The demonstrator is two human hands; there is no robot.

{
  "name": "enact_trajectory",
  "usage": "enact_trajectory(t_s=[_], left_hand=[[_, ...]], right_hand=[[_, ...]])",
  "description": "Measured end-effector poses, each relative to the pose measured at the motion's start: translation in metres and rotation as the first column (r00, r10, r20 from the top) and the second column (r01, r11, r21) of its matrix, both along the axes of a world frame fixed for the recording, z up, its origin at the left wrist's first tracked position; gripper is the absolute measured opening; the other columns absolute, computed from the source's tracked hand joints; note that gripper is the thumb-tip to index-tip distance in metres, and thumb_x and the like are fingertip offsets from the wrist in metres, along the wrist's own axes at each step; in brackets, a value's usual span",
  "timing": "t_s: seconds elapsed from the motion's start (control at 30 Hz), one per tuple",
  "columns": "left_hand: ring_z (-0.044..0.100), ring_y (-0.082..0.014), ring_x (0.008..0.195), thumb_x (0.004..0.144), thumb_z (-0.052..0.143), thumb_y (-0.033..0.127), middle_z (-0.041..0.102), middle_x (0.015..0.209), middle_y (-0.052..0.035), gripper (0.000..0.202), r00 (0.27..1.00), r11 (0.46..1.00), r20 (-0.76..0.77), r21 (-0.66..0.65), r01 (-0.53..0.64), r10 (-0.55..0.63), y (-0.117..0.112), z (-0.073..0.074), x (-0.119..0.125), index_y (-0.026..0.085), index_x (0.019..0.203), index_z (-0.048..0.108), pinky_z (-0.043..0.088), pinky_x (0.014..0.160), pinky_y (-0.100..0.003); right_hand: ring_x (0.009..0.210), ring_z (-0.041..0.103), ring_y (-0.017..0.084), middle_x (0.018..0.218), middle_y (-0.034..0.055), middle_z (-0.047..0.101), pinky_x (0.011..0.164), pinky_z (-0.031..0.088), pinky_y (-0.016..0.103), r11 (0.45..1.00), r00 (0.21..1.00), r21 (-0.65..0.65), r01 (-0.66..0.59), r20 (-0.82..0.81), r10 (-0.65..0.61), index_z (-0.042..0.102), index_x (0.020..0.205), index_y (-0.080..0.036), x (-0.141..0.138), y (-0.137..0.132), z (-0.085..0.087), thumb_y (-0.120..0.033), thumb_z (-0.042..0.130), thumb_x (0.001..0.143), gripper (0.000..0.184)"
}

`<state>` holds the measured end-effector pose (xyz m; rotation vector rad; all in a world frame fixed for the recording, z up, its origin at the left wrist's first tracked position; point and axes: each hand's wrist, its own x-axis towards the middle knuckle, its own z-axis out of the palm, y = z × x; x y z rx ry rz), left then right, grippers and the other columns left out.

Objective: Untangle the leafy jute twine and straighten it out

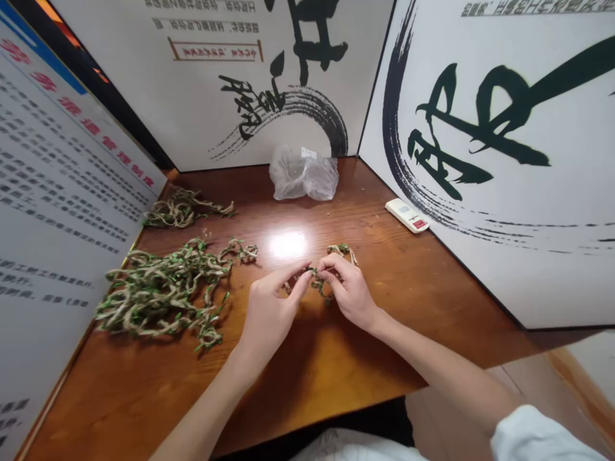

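Note:
Both hands meet over the middle of the wooden table, pinching a length of leafy twine [323, 287], a tan cord with small green leaves. My left hand [278, 301] is closed on it between thumb and forefinger. From the right, my right hand [349, 289] grips the same twine a short way off. One end of the strand loops out beyond my right hand, and part hangs below the fingers. To the left lies a large tangled heap of the same leafy twine [163, 291], with a small loose piece [240, 251] at its upper right.
A smaller pile of twine [180, 208] lies at the back left. At the back, a crumpled clear plastic bag [303, 174] rests against the panel. A white remote control [407, 215] lies by the right panel. Printed panels [192, 115] enclose the table [336, 365] on three sides.

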<state>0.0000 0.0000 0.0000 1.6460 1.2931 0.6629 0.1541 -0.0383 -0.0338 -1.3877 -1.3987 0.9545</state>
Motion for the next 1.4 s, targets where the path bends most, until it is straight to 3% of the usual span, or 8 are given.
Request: enact_trajectory(t_s=[0.17,0.3,0.47,0.57,0.83,0.97,1.23,1.4], left_hand=[[0.068,-0.0165,0.073,0.081,0.063,0.032,0.074,0.085,-0.0054,0.023,0.987,0.977,0.161,-0.211,0.016,0.018,0.013,-0.013,-0.007,0.016,0.090,0.075,0.052,0.068,-0.024],[0.066,-0.0148,0.062,0.076,0.066,0.031,0.073,0.077,-0.0066,0.022,0.963,0.939,0.229,-0.339,-0.059,0.143,0.014,-0.032,-0.011,0.012,0.083,0.073,0.051,0.057,-0.022],[0.065,-0.0127,0.063,0.080,0.064,0.024,0.073,0.077,-0.0030,0.013,0.995,0.995,0.034,-0.033,-0.089,0.090,0.000,-0.042,-0.010,0.016,0.083,0.073,0.053,0.064,-0.023],[0.065,-0.0115,0.061,0.082,0.062,0.021,0.073,0.077,-0.0022,0.012,0.998,0.996,-0.036,0.074,-0.046,0.048,-0.007,-0.043,-0.010,0.016,0.082,0.073,0.052,0.062,-0.021],[0.065,-0.0105,0.060,0.083,0.062,0.019,0.073,0.075,-0.0010,0.011,1.000,0.997,0.013,0.070,-0.010,0.009,-0.010,-0.047,-0.012,0.014,0.083,0.072,0.051,0.058,-0.018],[0.067,-0.0106,0.062,0.084,0.061,0.020,0.073,0.076,-0.0003,0.011,1.000,0.999,0.023,0.045,0.000,-0.001,-0.011,-0.047,-0.010,0.015,0.084,0.070,0.052,0.059,-0.017],[0.063,-0.0108,0.064,0.086,0.057,0.018,0.069,0.075,-0.0021,0.008,0.987,0.962,-0.137,0.247,0.119,-0.086,-0.009,-0.052,-0.012,0.016,0.084,0.065,0.049,0.061,-0.019],[0.059,-0.0097,0.060,0.086,0.056,0.023,0.068,0.074,-0.0014,0.011,0.998,0.999,-0.049,0.029,0.029,-0.027,-0.008,-0.053,-0.010,0.016,0.085,0.064,0.046,0.058,-0.019]], right_hand=[[0.076,0.053,0.013,0.081,0.0019,0.056,0.072,0.041,0.026,0.998,0.999,-0.045,-0.045,0.001,0.046,0.052,0.082,-0.018,-0.004,0.013,-0.001,-0.019,0.047,0.094,0.013],[0.079,0.051,0.015,0.083,0.0036,0.054,0.072,0.041,0.027,0.997,0.995,0.009,-0.081,0.061,0.080,0.051,0.081,-0.017,-0.008,0.018,-0.014,-0.018,0.046,0.094,0.013],[0.083,0.053,0.019,0.086,0.0060,0.059,0.075,0.042,0.032,0.997,0.929,-0.069,0.022,0.371,0.006,0.057,0.083,-0.017,-0.008,0.010,-0.020,-0.018,0.049,0.093,0.013],[0.089,0.056,0.020,0.091,0.0067,0.064,0.081,0.044,0.034,1.000,0.895,0.031,-0.002,0.445,-0.012,0.062,0.091,-0.017,-0.002,0.008,-0.015,-0.017,0.052,0.092,0.011],[0.086,0.054,0.018,0.090,0.0069,0.064,0.077,0.046,0.030,0.941,0.806,0.225,-0.252,0.586,0.076,0.066,0.086,-0.016,0.008,0.010,-0.013,-0.015,0.058,0.089,0.008],[0.086,0.053,0.018,0.089,0.0076,0.064,0.076,0.045,0.031,0.951,0.762,0.188,-0.244,0.644,0.068,0.062,0.085,-0.016,0.004,0.008,-0.015,-0.017,0.048,0.095,0.018],[0.086,0.053,0.019,0.087,0.0071,0.063,0.080,0.037,0.033,0.965,0.749,0.193,-0.180,0.662,0.007,0.057,0.086,-0.015,0.001,0.006,-0.017,-0.018,0.046,0.096,0.015],[0.084,0.053,0.019,0.085,0.0067,0.063,0.080,0.035,0.034,0.975,0.766,0.190,-0.120,0.642,-0.031,0.057,0.084,-0.016,0.000,0.007,-0.017,-0.020,0.047,0.096,0.016]])
